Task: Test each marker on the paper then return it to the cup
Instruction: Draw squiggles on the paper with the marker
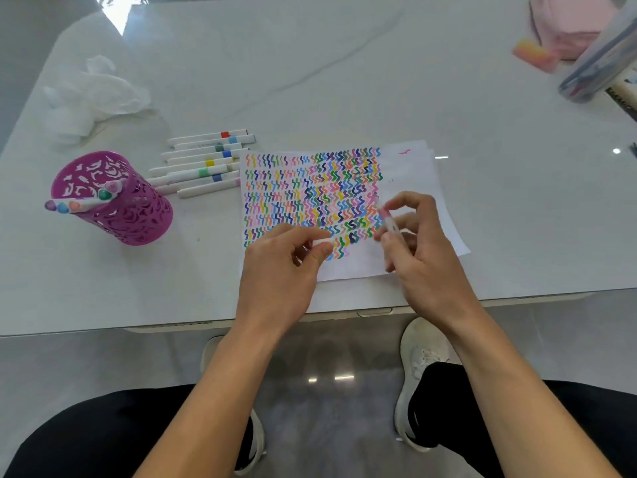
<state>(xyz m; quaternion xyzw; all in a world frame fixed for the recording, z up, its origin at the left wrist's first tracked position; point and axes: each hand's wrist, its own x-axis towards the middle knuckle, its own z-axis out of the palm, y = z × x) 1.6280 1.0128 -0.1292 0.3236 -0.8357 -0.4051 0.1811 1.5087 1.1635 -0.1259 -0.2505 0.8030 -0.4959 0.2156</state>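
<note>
A white paper (410, 170) covered in rows of coloured squiggles lies on the table in front of me. My right hand (424, 250) grips a white marker with a pink band (387, 220), tip up and to the left, just above the paper. My left hand (279, 270) pinches a white marker cap (322, 242) over the paper's lower left. A magenta cut-out cup (117, 205) stands at the left with several markers (82, 203) leaning out of it. Several capped white markers (203, 160) lie in a row between the cup and the paper.
Crumpled clear plastic (96, 88) lies at the back left. At the back right sit a pink-orange eraser-like block (532, 53), a pink object (568, 22) and a clear pen case (599, 63). The table's front edge (344, 313) runs just below my hands, with my knees and shoes beneath.
</note>
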